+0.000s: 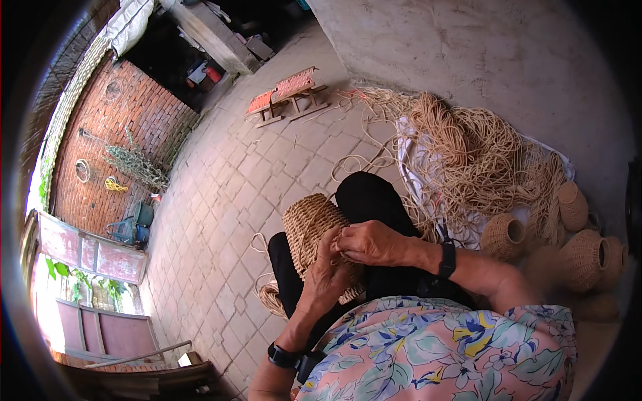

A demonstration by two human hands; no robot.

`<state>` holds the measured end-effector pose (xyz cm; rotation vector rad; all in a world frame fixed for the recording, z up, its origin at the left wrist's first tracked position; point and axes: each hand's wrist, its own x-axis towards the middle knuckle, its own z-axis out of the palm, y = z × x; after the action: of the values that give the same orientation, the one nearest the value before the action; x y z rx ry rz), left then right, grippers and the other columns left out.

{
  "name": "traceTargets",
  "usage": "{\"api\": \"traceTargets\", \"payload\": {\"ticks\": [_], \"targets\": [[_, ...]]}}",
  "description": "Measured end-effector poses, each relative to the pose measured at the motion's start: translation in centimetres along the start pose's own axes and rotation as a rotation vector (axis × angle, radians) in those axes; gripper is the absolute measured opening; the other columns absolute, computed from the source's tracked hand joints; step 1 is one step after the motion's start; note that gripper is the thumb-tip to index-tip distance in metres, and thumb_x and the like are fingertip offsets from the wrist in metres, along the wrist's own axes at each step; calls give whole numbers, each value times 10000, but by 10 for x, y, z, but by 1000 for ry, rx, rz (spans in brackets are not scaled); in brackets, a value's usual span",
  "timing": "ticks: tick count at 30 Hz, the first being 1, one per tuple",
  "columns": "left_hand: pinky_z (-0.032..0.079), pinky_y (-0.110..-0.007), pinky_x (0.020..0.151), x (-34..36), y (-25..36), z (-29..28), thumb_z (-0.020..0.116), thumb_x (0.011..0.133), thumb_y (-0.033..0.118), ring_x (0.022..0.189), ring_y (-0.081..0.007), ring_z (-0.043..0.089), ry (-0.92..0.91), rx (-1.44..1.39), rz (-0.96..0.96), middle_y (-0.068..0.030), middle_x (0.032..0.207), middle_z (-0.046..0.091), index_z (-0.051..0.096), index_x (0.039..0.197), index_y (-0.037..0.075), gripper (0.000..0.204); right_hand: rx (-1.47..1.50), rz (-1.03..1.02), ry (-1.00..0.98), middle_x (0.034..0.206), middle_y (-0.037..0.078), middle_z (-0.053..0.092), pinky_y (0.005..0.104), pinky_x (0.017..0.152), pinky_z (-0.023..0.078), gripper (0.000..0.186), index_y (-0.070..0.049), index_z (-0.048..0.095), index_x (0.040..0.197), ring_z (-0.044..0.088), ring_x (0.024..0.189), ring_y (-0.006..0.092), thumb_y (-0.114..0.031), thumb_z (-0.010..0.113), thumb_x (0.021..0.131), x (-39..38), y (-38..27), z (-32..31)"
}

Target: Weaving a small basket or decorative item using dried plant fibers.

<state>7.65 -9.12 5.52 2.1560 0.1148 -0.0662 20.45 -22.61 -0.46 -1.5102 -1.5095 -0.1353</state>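
A woven straw basket (pixel 309 224) lies tilted across my lap, its coarse twisted rows facing up. My left hand (pixel 329 273) is closed on the basket's near side, the thumb pointing up toward the other hand. At the basket's right edge, my right hand (pixel 372 243) is closed in a pinch, its fingertips meeting the left thumb and fingers. Whatever strand lies between the right fingertips is too small and covered to make out. Part of the basket's lower end shows below my left hand.
A big heap of straw cord (pixel 468 144) lies on a white sheet (pixel 409 157) to the right. Several finished woven pots (pixel 503 237) stand near my right elbow. Two low stools (pixel 294 87) with woven red seats stand ahead on the paved floor (pixel 221 220). More cord (pixel 271 299) lies beside my left leg.
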Motion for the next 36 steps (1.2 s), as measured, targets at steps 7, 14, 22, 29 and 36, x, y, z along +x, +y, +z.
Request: {"api": "traceTargets", "payload": {"ticks": [7, 14, 22, 29, 36], "targets": [[548, -276, 607, -1, 1, 1, 479, 821, -41, 733, -175, 652, 31, 106, 27, -168, 1154, 625, 182, 1491, 145, 756, -219, -26, 21, 833, 103, 607, 372, 627, 533, 153, -29, 583, 888, 625, 761, 268, -98, 645, 767, 4, 0, 7], [549, -274, 610, -1, -4, 8, 502, 836, -21, 801, -182, 654, 5, -139, -70, -169, 1265, 555, 138, 1507, 160, 785, -60, 101, 63, 779, 139, 597, 396, 644, 524, 86, -20, 564, 817, 622, 743, 319, -82, 613, 784, -5, 7, 2], [496, -315, 832, -7, -4, 3, 542, 822, -32, 1043, -196, 568, 43, -480, -189, -160, 1267, 539, 205, 1477, 210, 775, -90, 143, 14, 770, 155, 598, 414, 681, 517, 68, -15, 568, 810, 617, 748, 340, -70, 600, 784, -6, 6, 7], [420, -214, 650, -27, -35, -6, 536, 808, -2, 734, -94, 489, 143, -611, -219, -143, 1197, 589, 242, 1446, 166, 723, -503, -64, -184, 726, 91, 581, 349, 658, 536, 88, -25, 580, 773, 622, 691, 253, -111, 583, 791, 15, -11, 32], [490, -226, 582, -35, -58, -12, 509, 884, -7, 688, -102, 593, 408, -383, -51, -129, 1156, 608, 271, 1426, 136, 609, -430, 224, -188, 727, 137, 632, 384, 594, 535, 108, -39, 576, 704, 646, 651, 295, -135, 619, 731, 12, -1, 17]]}}
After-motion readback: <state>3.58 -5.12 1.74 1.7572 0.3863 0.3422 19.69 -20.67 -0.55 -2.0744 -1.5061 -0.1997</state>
